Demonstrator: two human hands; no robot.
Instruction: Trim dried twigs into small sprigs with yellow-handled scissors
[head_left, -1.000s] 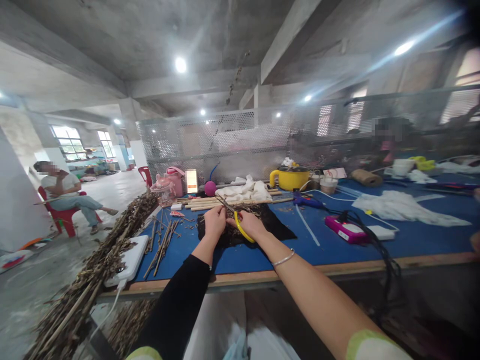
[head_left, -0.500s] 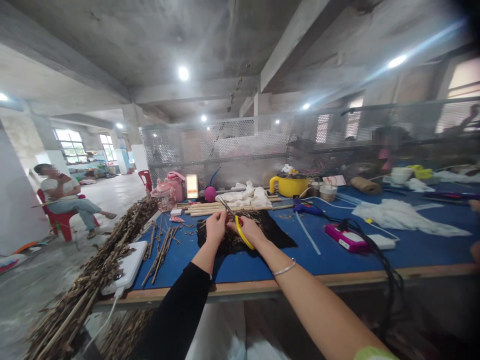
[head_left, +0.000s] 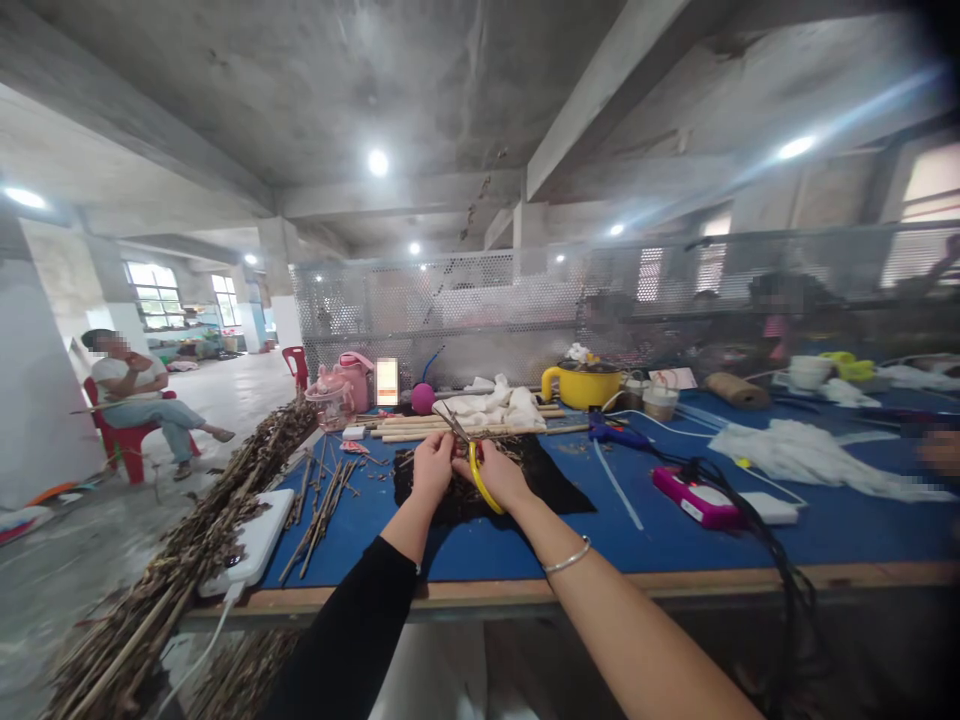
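Yellow-handled scissors point(head_left: 483, 487) sit in my right hand point(head_left: 507, 476), their blades pointing up and to the left. My left hand point(head_left: 432, 474) is closed in a pinch close beside the right one; what its fingers hold is too small to make out. Both hands are over a black cloth point(head_left: 559, 482) with dry brown plant bits on it. To the left of the cloth, several thin dried stems point(head_left: 322, 522) lie on the blue tabletop point(head_left: 360, 550).
A bundle of dried stalks point(head_left: 187, 530) and a white power bank point(head_left: 262, 535) flank the left edge. Behind my hands lie wooden sticks point(head_left: 405, 430), white cloth point(head_left: 495, 402) and a yellow pot point(head_left: 589, 385). A blue glue gun point(head_left: 619, 430) and purple box point(head_left: 694, 497) are right. A person point(head_left: 135, 390) sits left.
The view has tilted up slightly, so the scene sits a little lower. My hands stay together over the black cloth, the scissors still in the right. Another person's hand shows more at the right edge.
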